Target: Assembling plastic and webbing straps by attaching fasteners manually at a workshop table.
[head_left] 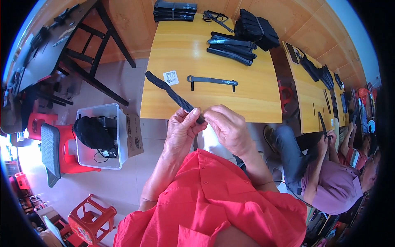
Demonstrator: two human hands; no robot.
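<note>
My left hand [181, 126] is closed round the near end of a long black fabric strap [172, 93], which looks folded in layers. The strap's far end lies over the table's left side. At that near end my right hand [228, 128] pinches, its fingertips touching the left thumb; exactly what they grip is partly hidden. Beyond the hands, a flat dark strap [212, 80] with a ring at its left end lies crosswise, two short black strips beneath it. Close to the held strap rests a white printed label [170, 77].
The yellow wooden table [255, 108] bears a pile of black straps [232, 48], a black bundle [256, 29] and stacked packs [175, 11] at its far side. A clear bin [120, 140] and red stool [92, 220] stand left. At right, co-workers sit by another table [306, 111].
</note>
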